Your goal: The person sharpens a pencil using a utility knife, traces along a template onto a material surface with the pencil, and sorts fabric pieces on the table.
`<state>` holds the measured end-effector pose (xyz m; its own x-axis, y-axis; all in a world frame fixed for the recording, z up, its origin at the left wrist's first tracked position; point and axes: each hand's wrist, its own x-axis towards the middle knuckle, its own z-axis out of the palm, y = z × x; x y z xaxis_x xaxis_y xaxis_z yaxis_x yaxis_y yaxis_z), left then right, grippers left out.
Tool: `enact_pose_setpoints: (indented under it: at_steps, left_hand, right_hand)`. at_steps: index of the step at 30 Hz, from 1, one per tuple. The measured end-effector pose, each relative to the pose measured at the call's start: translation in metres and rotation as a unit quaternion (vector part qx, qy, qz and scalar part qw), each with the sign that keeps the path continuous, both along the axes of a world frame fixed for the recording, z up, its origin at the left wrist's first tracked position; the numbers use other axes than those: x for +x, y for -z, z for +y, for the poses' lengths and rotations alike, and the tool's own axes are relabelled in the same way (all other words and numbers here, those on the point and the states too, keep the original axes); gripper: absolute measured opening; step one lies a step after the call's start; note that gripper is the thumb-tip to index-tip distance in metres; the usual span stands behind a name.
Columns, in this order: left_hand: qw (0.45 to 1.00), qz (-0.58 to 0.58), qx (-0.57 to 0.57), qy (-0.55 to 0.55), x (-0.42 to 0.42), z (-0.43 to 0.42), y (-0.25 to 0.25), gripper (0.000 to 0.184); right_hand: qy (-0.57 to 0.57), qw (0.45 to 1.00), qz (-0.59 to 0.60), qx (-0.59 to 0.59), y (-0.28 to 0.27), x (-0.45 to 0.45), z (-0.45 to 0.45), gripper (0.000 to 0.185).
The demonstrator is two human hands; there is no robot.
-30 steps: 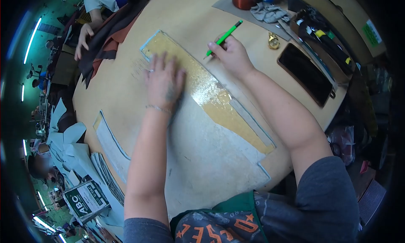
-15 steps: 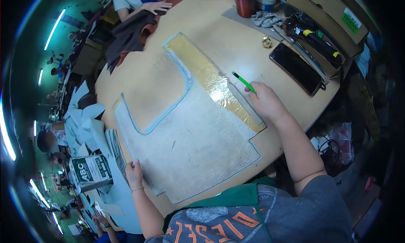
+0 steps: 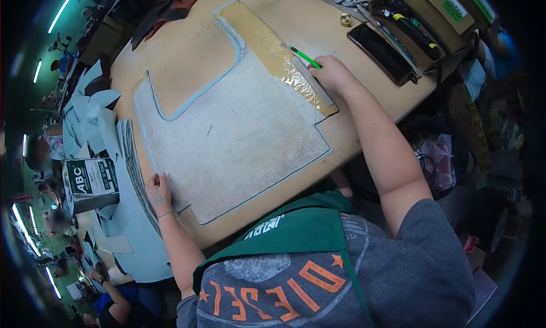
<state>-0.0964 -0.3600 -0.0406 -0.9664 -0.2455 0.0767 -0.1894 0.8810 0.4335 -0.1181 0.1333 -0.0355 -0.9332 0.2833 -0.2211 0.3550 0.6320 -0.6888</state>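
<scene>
A large grey pattern piece (image 3: pixel 239 134) with blue edges and a curved cut-out lies flat on the tan table. Shiny yellow tape (image 3: pixel 259 38) covers its upper right arm. My left hand (image 3: pixel 158 191) is at the lower left edge of the piece, fingers closed together at the edge; whether they pinch it is hidden. Near the taped right edge, my right hand (image 3: pixel 331 73) holds a green pencil (image 3: pixel 305 56), its dark end pointing up and left.
A black phone (image 3: pixel 380 53), a gold watch (image 3: pixel 346 19) and a tool tray (image 3: pixel 406 26) are at the upper right. Light blue sheets (image 3: pixel 133 237) and an ABC box (image 3: pixel 91 183) stand left. Brown pieces (image 3: pixel 170 12) lie at the top, beside a person's hand.
My left hand has moved from the top of the pattern to its lower left edge. My right hand has come down along the taped side and turned the pencil. The view has shifted.
</scene>
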Motion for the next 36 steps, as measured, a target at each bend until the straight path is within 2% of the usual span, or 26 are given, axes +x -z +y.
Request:
enact_pose_setpoints:
  at_steps: [5, 6, 8, 9, 11, 14, 15, 16, 17, 19, 20, 22, 24, 25, 26, 28, 36]
  left_hand:
    - [0.999, 0.034, 0.04, -0.013, 0.003, -0.003, 0.009, 0.041]
    - [0.998, 0.036, 0.056, -0.017, 0.003, -0.001, 0.01, 0.039]
    - [0.983, 0.148, -0.042, 0.099, 0.005, 0.037, 0.001, 0.037]
    - [0.962, 0.202, -0.092, 0.156, 0.007, 0.063, -0.007, 0.036]
    - [0.945, 0.158, -0.084, 0.273, 0.004, 0.118, -0.02, 0.033]
    - [0.893, 0.116, -0.102, 0.423, 0.008, 0.204, -0.037, 0.027]
    - [0.875, 0.095, -0.105, 0.463, 0.006, 0.229, -0.041, 0.029]
    - [0.861, 0.076, -0.11, 0.491, 0.003, 0.25, -0.04, 0.032]
    - [0.851, 0.031, -0.145, 0.504, 0.004, 0.271, -0.045, 0.041]
    - [0.841, 0.013, -0.151, 0.52, -0.002, 0.302, -0.041, 0.046]
    - [0.835, 0.005, -0.155, 0.528, -0.009, 0.314, -0.039, 0.048]
    - [0.837, -0.002, -0.184, 0.515, -0.023, 0.328, -0.035, 0.064]
    - [0.852, -0.009, -0.195, 0.486, -0.035, 0.336, -0.033, 0.074]
    - [0.854, -0.045, -0.197, 0.48, -0.042, 0.339, -0.031, 0.088]
    - [0.855, -0.069, -0.194, 0.477, -0.043, 0.341, -0.031, 0.089]
    - [0.855, -0.12, -0.189, 0.468, -0.045, 0.343, -0.033, 0.089]
    - [0.842, -0.089, -0.171, 0.504, -0.056, 0.343, -0.023, 0.087]
  right_hand:
    - [-0.018, 1.0, 0.015, 0.008, 0.002, 0.0, 0.001, 0.024]
    - [-0.006, 0.999, 0.017, -0.043, 0.01, -0.002, 0.004, 0.024]
    - [0.024, 0.989, 0.024, -0.141, 0.032, -0.008, 0.015, 0.026]
    - [0.066, 0.981, 0.118, -0.143, 0.035, -0.006, 0.016, 0.027]
    - [0.148, 0.932, 0.3, -0.141, 0.037, 0.006, 0.014, 0.029]
    - [0.204, 0.899, 0.327, -0.207, 0.029, 0.028, 0.006, 0.037]
    - [0.203, 0.908, 0.284, -0.234, 0.037, 0.034, 0.007, 0.032]
    - [0.192, 0.899, 0.303, -0.251, 0.042, 0.037, 0.007, 0.029]
    - [0.181, 0.89, 0.323, -0.267, 0.044, 0.037, 0.005, 0.026]
    - [0.165, 0.878, 0.331, -0.305, 0.041, 0.035, 0.004, 0.017]
    - [0.156, 0.874, 0.341, -0.309, 0.04, 0.032, 0.004, 0.016]
    - [0.136, 0.866, 0.36, -0.319, 0.042, 0.024, 0.002, 0.016]
    - [0.129, 0.889, 0.357, -0.258, 0.043, 0.012, -0.001, 0.016]
    - [0.122, 0.902, 0.356, -0.212, 0.041, 0.007, -0.003, 0.016]
    - [0.114, 0.913, 0.354, -0.166, 0.04, 0.002, -0.005, 0.017]
    - [0.121, 0.917, 0.34, -0.168, 0.037, -0.004, -0.007, 0.017]
    - [0.083, 0.942, 0.302, -0.121, 0.028, 0.0, -0.009, 0.014]
